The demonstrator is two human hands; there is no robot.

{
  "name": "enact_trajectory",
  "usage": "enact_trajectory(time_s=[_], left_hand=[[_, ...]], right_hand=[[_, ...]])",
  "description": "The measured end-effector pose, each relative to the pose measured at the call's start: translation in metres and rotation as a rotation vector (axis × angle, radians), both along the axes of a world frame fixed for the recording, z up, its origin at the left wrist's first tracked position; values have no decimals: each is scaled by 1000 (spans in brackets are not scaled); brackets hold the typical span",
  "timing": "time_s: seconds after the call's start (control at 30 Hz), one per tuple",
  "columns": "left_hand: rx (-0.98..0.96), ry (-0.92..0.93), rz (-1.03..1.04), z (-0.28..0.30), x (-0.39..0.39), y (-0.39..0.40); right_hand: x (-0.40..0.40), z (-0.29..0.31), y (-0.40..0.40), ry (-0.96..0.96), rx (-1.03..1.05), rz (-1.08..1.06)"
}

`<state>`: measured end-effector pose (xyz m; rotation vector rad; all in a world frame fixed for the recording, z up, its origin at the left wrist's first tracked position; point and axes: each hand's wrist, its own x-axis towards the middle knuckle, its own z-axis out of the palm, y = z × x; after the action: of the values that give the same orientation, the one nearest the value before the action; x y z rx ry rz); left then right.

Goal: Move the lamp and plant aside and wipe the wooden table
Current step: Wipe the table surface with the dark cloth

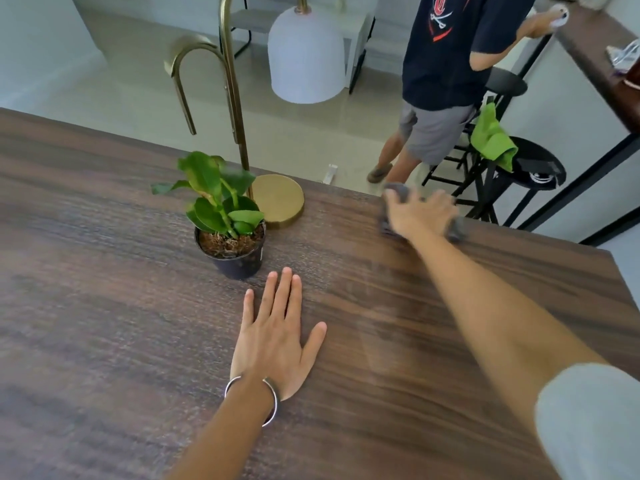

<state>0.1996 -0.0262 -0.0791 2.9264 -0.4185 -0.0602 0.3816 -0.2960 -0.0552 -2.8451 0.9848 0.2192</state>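
Fingers [398, 199] of right hand [420, 214] seemingly curled on grey cloth [459, 230] near table's [104, 306] far edge; left hand [277, 341] flat.

I count one wooden table [138, 341] under me, and on it one potted plant [225, 216] and one brass lamp [277, 199] with a single white shade [306, 53]. Two hands of mine in view: one left hand [277, 337] wearing one silver bangle [256, 396], one right hand [420, 214] with one grey cloth [398, 192]. Beyond the table's edge, one other person [446, 64]. I make out two black stools [533, 164], one green cloth [491, 138], and one dark counter [595, 53] off to the right.
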Motion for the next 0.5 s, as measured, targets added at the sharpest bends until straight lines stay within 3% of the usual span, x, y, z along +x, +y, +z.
enact_trajectory(time_s=[0.1,0.2,0.4,0.5], left_hand=[[26,7,-2,0,0,1],[44,14,-14,2,-1,3],[29,24,-12,3,-1,0],[11,11,-5,3,1,-3]], right_hand=[[28,-1,84,-31,80,242],[16,2,62,8,132,314],[-95,8,-127,5,91,-180],[-99,10,-146,19,91,-365]])
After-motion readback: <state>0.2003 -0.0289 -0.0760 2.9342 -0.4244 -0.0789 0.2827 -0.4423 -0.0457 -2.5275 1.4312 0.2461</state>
